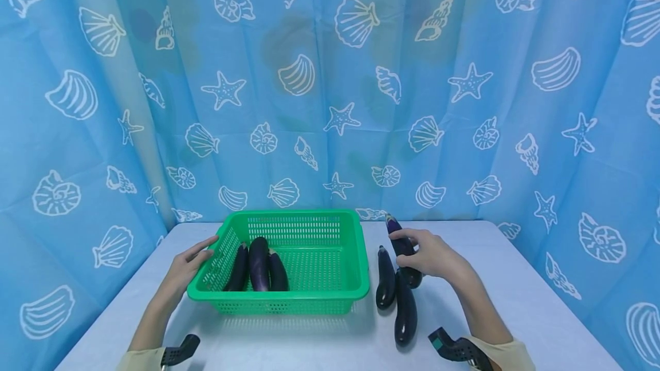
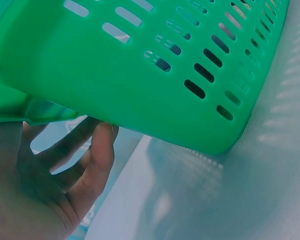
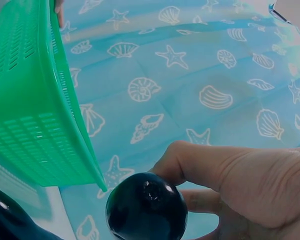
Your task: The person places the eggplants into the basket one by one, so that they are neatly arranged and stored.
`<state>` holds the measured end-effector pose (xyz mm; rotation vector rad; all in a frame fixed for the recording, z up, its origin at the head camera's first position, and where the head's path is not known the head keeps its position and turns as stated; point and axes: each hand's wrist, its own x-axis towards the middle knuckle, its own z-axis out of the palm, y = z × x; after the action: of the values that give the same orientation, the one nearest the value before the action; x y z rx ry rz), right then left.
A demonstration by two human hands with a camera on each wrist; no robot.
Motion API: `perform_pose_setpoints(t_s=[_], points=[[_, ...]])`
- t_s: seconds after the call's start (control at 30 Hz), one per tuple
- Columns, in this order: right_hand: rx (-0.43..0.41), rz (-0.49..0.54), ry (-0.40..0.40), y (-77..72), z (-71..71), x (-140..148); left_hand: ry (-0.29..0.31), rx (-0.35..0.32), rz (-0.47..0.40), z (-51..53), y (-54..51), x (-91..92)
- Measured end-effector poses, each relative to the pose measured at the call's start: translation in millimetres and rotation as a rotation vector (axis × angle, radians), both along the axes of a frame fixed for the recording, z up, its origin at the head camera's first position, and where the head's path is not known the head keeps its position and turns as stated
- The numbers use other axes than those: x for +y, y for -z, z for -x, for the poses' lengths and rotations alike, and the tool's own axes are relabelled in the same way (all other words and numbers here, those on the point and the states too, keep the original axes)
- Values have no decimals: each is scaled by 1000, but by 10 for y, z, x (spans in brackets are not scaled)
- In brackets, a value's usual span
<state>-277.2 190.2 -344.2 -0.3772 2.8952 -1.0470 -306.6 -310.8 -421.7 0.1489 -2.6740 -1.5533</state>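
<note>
"Where is the glossy, dark purple, elongated eggplant (image 1: 401, 248)?"

"Just beyond the right side of the green, slotted plastic basket (image 1: 278, 295), in the right hand (image 1: 435, 253). Thumb and fingers are bent around it, pinching its body; whether it is off the table, I can't tell."

"How would it handle?"

"Fairly light, I'd judge, firm but easily bruised, and slippery-skinned. The thick middle looks the best place to hold, with gentle pressure."

"And the left hand (image 1: 183, 268)?"

"Loosely bent, fingers apart, touching the basket's left rim. That basket looks light and slightly flexible."

"What's inside?"

"Three dark purple eggplants (image 1: 259, 265), side by side in its left part. Two more glossy, dark eggplants (image 1: 405, 311) lie outside, near the right hand."
</note>
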Motion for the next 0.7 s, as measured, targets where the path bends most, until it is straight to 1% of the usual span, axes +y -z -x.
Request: perform_pose_setpoints(t_s=[0.37, 0.57, 0.7], points=[[10, 19, 9, 24, 18, -50, 2, 11, -4, 10, 6, -3], [7, 51, 11, 58, 46, -90, 4, 19, -7, 7, 9, 0], [9, 63, -2, 44, 63, -122, 6, 27, -15, 10, 3, 8]])
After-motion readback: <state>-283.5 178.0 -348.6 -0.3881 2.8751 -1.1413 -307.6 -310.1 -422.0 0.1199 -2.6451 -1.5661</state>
